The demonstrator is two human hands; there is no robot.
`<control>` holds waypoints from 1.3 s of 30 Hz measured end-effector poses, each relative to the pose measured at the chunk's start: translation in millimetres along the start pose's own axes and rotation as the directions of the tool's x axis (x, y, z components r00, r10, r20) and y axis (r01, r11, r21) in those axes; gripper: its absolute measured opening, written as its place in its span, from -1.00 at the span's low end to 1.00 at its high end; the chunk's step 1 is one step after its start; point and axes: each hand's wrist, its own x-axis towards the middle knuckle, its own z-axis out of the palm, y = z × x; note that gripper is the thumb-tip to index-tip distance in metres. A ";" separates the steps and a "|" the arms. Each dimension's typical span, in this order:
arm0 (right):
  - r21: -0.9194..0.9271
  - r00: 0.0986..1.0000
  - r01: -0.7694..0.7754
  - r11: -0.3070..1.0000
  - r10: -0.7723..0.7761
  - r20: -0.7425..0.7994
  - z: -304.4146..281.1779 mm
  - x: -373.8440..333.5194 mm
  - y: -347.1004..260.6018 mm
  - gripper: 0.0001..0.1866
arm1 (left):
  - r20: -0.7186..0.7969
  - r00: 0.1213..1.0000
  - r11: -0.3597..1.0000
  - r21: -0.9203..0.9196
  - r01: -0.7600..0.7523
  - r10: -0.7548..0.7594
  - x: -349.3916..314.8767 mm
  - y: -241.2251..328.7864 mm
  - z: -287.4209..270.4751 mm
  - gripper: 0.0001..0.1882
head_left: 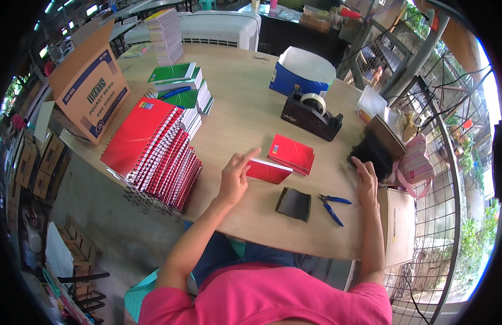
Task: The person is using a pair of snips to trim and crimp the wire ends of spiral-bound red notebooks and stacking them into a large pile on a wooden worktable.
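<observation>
My left hand (235, 180) grips the left end of a small red notebook (269, 171), which is tilted up on its edge with its white page edges showing; the index finger points out above it. Just beyond lies a short stack of red notebooks (292, 151). My right hand (367, 183) is at the right side of the table, fingers stretched and apart, beside a heap of black spiral coils (373, 154). A loose coil (348, 177) lies along its inner side; whether the hand touches it is unclear. Blue-handled cutters (333, 208) and a dark, curved pad (294, 205) lie nearer me.
Spiral-bound red notebooks (145, 130) are piled high at left, with green notebooks (178, 76) behind. A cardboard box (91, 89) stands at far left. Beyond my hands are a tape dispenser (310, 115) and a blue-white container (302, 70). Wire mesh (435, 216) borders the right.
</observation>
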 end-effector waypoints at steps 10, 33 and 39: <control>0.494 0.954 -0.145 0.857 -0.011 0.300 51.0 12.1 -120.8 -0.78 | -0.055 0.997 0.999 -0.007 0.051 -0.051 -25.3 -5.8 14.4 -0.86; 0.641 0.896 -0.219 0.736 -0.108 0.430 72.8 19.7 -114.7 -0.82 | -0.076 0.990 0.993 -0.024 0.119 -0.121 -25.1 -4.1 18.7 -0.92; 0.531 0.843 -0.212 0.820 -0.122 0.524 66.3 26.0 -121.0 -0.81 | -0.080 0.989 0.992 -0.019 0.122 -0.123 -25.5 -2.0 18.1 -0.92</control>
